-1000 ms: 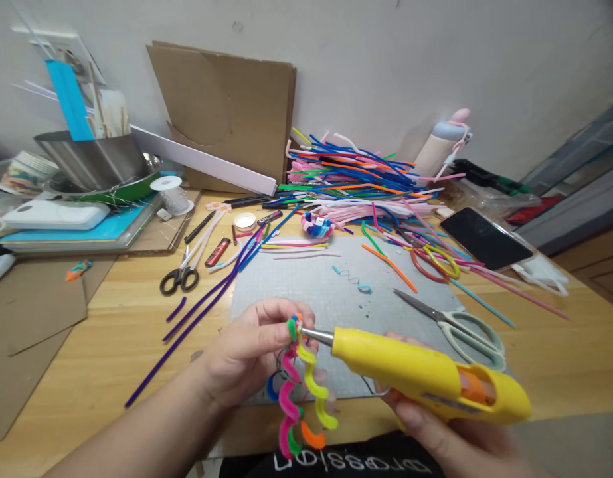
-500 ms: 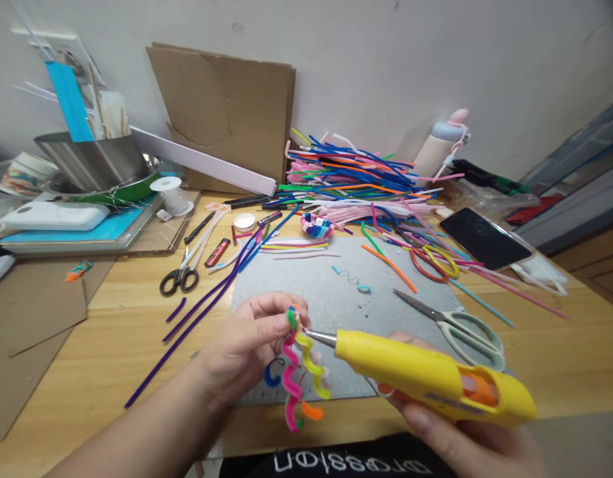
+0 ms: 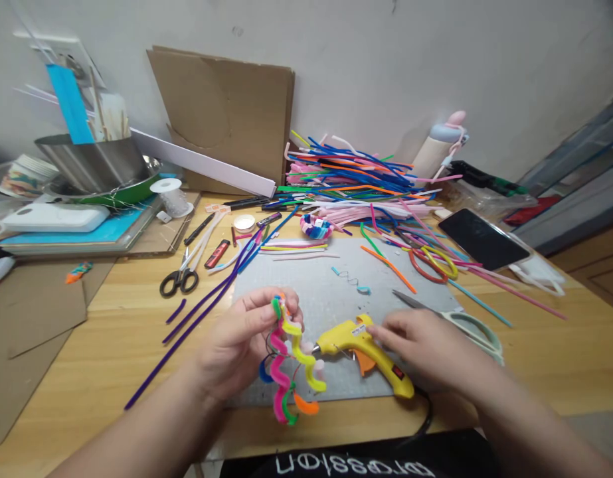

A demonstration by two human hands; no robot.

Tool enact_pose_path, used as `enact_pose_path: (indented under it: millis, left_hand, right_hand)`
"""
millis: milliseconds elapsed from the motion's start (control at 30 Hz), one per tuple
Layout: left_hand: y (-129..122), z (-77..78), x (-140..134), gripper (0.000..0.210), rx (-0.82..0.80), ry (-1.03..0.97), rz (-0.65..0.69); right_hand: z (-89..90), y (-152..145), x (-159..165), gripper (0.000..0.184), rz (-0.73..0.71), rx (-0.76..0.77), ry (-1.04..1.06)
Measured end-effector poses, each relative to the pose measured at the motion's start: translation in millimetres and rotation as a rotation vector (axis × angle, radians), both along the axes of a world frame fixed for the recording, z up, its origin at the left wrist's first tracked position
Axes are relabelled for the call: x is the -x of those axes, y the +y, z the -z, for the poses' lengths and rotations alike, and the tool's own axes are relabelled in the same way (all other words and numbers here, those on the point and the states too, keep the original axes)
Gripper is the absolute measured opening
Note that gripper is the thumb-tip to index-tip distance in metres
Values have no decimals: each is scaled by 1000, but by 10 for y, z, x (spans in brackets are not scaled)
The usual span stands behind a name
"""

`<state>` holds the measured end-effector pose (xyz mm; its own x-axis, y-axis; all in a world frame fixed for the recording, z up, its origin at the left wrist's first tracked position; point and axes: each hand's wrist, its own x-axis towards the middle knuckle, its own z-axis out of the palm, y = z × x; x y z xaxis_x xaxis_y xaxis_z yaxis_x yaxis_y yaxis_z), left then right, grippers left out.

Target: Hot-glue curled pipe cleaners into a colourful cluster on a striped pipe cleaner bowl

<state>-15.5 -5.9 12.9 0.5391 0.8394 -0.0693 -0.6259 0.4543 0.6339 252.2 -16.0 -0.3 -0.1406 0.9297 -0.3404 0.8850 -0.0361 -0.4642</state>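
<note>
Between the thumb and fingers of my left hand (image 3: 254,325) is the top of a cluster of wavy pipe cleaners (image 3: 281,372) in pink, yellow, green, orange and blue, their strands dangling. A yellow hot glue gun (image 3: 353,338) lies on its side on the grey cutting mat (image 3: 266,279), its nozzle pointing left, close to the strands. My right hand (image 3: 416,342) is at the back of the gun, fingers loosely bent and fingertips at its edge, not wrapped round the handle. Whether the fingertips still touch it is hard to tell.
Grey-handled scissors (image 3: 473,332) lie right of the gun, partly behind my right forearm. Black-handled scissors (image 3: 179,282) and long purple pipe cleaners (image 3: 186,318) are on the left. At the back sit a pipe cleaner pile (image 3: 356,179) and a phone (image 3: 483,239).
The glue gun has gone from my right hand's grasp, nozzle at the pipe cleaners, down onto the mat. My right hand has loosened. My left hand and its cluster shifted slightly left.
</note>
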Motion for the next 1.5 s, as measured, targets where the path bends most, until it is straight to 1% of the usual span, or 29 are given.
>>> enact_pose_path:
  millis: [33, 67, 100, 133, 200, 267, 333, 400, 433, 500, 567, 633, 667, 700, 733, 800, 900, 1067, 1267, 1500]
  left_hand:
    - [1, 7, -6, 11, 6, 4, 3]
    - [2, 12, -12, 11, 12, 7, 6]
    - [1, 14, -16, 11, 16, 7, 10]
    - [-1, 14, -20, 11, 18, 7, 16]
    - [-7, 6, -26, 10, 19, 8, 27]
    - [-14, -8, -31, 10, 23, 13, 35]
    - [-21, -25, -35, 11, 35, 19, 35]
    - [-27, -40, -39, 12, 47, 22, 32]
    - [-30, -47, -41, 13, 54, 23, 31]
    - [-35, -56, -44, 14, 71, 28, 32]
    - [-38, -59, -46, 14, 85, 30, 43]
    - [-40, -59, -49, 14, 93, 29, 44]
    - [-41, -58, -51, 15, 94, 30, 42]
    - [-41, -56, -53, 15, 95, 35, 37]
    - [-41, -55, -55, 16, 97, 43, 32]
    - [-42, -53, -59, 17, 108, 61, 29]
    - [-47, -49, -61, 18, 135, 78, 28]
    - [-61, -36, -56, 21, 134, 102, 24]
    - [-69, -19, -50, 21, 143, 98, 42]
    - [-64, -4, -59, 21, 143, 113, 41]
  right_hand:
    - [-29, 80, 15, 42, -1, -110, -58]
    - [-50, 172, 34, 35, -11, -213, -60]
    - [-60, 274, 54, 26, -46, -305, -18]
    - [-53, 382, 77, 19, -88, -381, 23]
    - [8, 594, 124, 15, -153, -488, 7]
    - [117, 768, 163, 16, -201, -529, -37]
    - [232, 883, 187, 13, -214, -533, -51]
    - [301, 932, 201, 11, -215, -531, -40]
    - [303, 930, 210, 11, -215, -534, -30]
    - [222, 861, 245, 13, -207, -556, 0]
    - [33, 699, 315, 11, -186, -621, 86]
    - [-212, 460, 420, 7, -158, -784, 385]
    - [-330, 329, 480, 8, -180, -847, 517]
    - [-432, 202, 541, 11, -238, -871, 634]
    - [-512, 89, 599, 15, -297, -857, 700]
    - [-594, -76, 699, 18, -356, -832, 727]
    - [-570, -162, 790, 18, -377, -858, 710]
    - [-489, -145, 835, 16, -332, -903, 731]
    - [-502, -151, 850, 18, -347, -902, 711]
    - [-477, -141, 843, 17, -373, -897, 698]
